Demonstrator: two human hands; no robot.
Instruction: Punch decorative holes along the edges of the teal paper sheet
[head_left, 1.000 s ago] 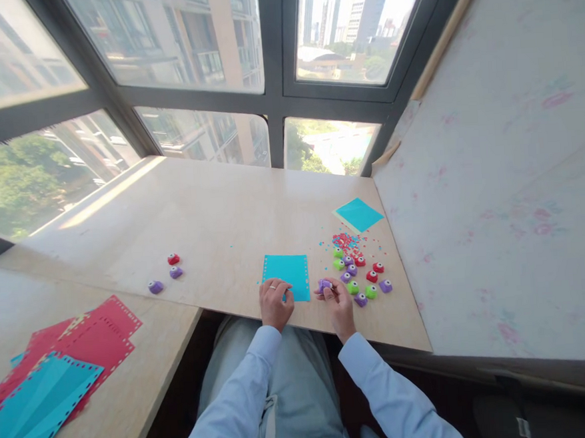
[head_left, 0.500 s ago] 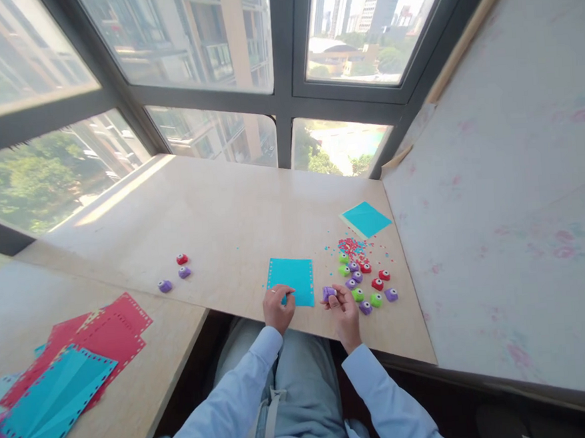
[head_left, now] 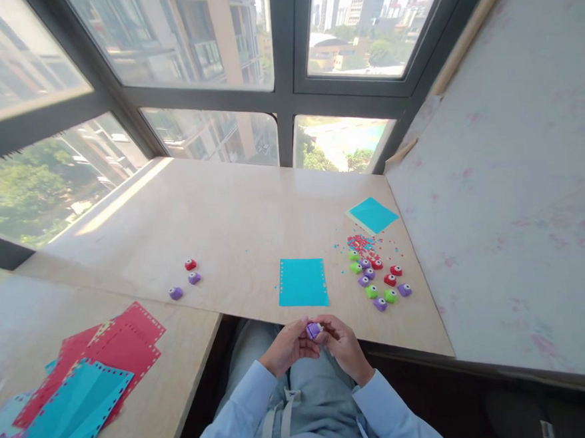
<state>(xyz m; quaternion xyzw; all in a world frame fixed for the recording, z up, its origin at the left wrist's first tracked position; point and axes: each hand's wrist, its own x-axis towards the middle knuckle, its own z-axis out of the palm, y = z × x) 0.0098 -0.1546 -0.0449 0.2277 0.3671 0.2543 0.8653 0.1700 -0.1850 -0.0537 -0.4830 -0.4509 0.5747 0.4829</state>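
A small purple craft paper punch [head_left: 314, 330] is held over my lap, just off the table's near edge. My left hand [head_left: 287, 349] is closed on its left side, with the fingers curled beneath. From the other side, my right hand [head_left: 345, 347] pinches the same punch near its pale end. Beyond my hands a blue sheet of paper [head_left: 301, 282] lies flat on the table, with small holes punched along its left and right edges. No hand touches the sheet.
Several purple, green and red punches [head_left: 372, 292] are grouped at the right beside a heap of confetti [head_left: 362, 244]. Behind them lies a blue paper stack [head_left: 373, 215]. Three more punches [head_left: 193, 278] sit at the left. Punched red sheets [head_left: 125, 337] and blue sheets [head_left: 80, 407] cover the left table.
My right hand has brought the purple punch down and toward me, off the table edge. My left hand has left the blue sheet and now grips the punch too. The view has shifted slightly.
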